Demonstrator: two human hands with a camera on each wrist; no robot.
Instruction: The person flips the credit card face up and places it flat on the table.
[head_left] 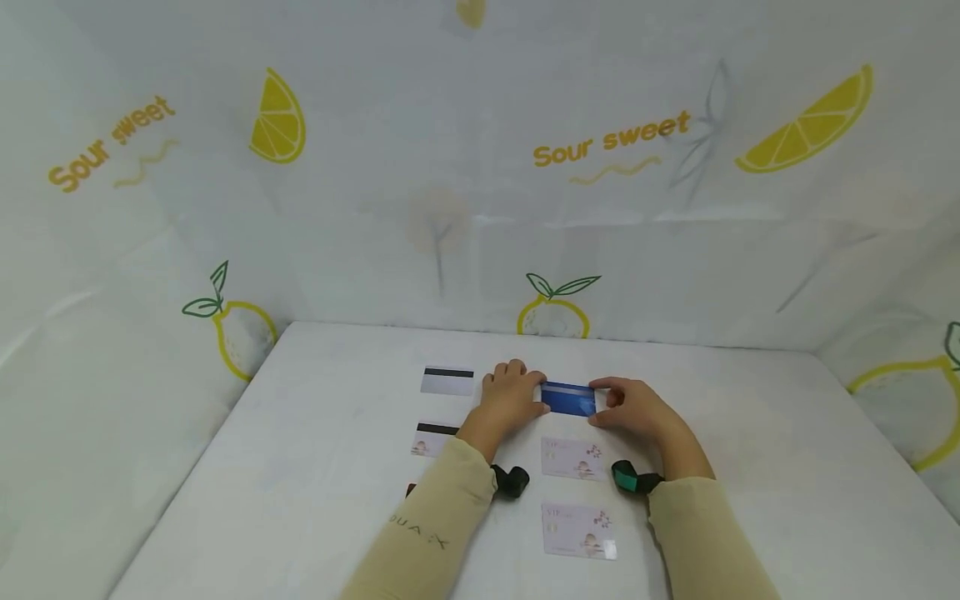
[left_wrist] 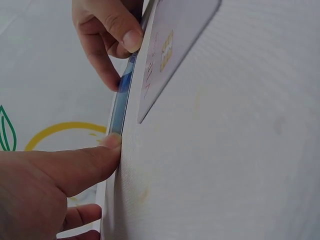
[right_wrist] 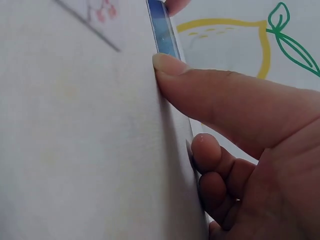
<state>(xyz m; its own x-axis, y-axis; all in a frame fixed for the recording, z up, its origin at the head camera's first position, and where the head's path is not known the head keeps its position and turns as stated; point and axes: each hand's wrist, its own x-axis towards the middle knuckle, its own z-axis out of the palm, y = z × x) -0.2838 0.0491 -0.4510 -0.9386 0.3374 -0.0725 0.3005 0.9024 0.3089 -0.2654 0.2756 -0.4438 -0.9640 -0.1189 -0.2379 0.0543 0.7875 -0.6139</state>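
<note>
A blue card (head_left: pixel 568 399) with a pale stripe along its far side lies at the top of the right-hand column of cards. My left hand (head_left: pixel 510 398) holds its left end between thumb and index finger, the other fingers bent over the tabletop. At its right end, my right hand (head_left: pixel 633 407) has thumb and index finger on the corners. In the left wrist view the blue card (left_wrist: pixel 120 107) appears nearly edge-on, low against the table, with both thumbs at its near edge. Just nearer lies a pale pink VIP card (head_left: pixel 572 458) with a gold chip.
A second VIP card (head_left: pixel 578 532) lies closer to me. Left of my left hand are a striped card (head_left: pixel 447 382) and another striped card (head_left: pixel 432 440), partly covered by my arm. A dark card corner (head_left: pixel 410 489) shows beside my left sleeve (head_left: pixel 427 525). White printed cloth (head_left: pixel 480 250) stands behind the table.
</note>
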